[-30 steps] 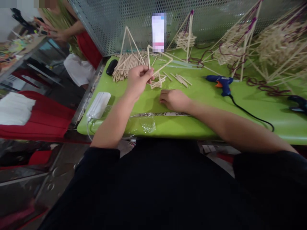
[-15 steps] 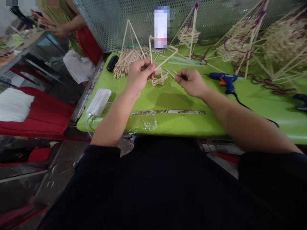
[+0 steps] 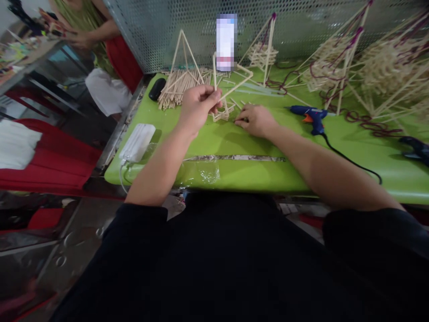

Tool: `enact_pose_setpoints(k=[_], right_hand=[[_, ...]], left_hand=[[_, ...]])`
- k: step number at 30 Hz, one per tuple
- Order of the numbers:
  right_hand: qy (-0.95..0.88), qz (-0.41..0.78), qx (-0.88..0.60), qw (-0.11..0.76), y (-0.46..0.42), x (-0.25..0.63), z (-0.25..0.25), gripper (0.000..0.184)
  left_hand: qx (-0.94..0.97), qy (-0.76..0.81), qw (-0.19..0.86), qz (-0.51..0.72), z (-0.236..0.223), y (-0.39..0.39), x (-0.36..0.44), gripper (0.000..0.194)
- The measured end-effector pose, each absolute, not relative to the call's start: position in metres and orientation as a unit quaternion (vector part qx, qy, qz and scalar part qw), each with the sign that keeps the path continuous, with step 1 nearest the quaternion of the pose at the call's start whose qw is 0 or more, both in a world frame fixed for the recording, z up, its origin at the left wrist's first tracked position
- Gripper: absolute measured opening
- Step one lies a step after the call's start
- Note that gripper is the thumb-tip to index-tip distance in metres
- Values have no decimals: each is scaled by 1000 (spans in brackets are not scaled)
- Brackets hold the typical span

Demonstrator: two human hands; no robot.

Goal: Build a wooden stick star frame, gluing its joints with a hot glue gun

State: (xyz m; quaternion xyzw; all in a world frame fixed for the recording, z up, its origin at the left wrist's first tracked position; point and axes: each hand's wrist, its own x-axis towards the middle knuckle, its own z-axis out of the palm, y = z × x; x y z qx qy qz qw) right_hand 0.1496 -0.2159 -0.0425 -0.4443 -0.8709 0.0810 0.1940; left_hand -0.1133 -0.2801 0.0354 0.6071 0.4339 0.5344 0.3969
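My left hand [image 3: 197, 106] is closed on a stick frame [image 3: 234, 80], a bent outline of thin wooden sticks held up above the green table [image 3: 234, 174]. Right beside that hand, a small stacked stick piece [image 3: 223, 114] lies on the table. My right hand [image 3: 255, 120] rests low on the table with its fingers pinched together over short loose sticks [image 3: 239, 105]; what it pinches is too small to make out.
A blue glue gun [image 3: 310, 117] with a black cord lies to the right. A stick pile [image 3: 177, 87], a stick pyramid [image 3: 182, 53] and larger stick structures [image 3: 368, 62] stand at the back. A white face mask [image 3: 138, 142] lies left. Another person [image 3: 94, 31] stands far left.
My right hand went from the table's near middle up toward the loose sticks, then came down onto the table by them. The left hand kept the frame raised.
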Motion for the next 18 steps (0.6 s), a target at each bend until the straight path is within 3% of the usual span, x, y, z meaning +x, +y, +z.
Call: enact_pose_setpoints(k=[8, 12, 15, 18], right_hand=[[-874, 57, -436, 206, -207, 139, -51, 47], [-874, 59, -446, 182, -202, 133, -50, 46], [-877, 114, -434, 173, -207, 135, -42, 44], [-859, 229, -396, 229, -218, 144, -32, 49]], left_hand=[[610, 428, 389, 541, 36, -278, -116, 22], [606, 434, 364, 558, 38, -271, -124, 28], [598, 438, 367, 563, 39, -270, -125, 29], [593, 440, 371, 563, 41, -272, -123, 30]])
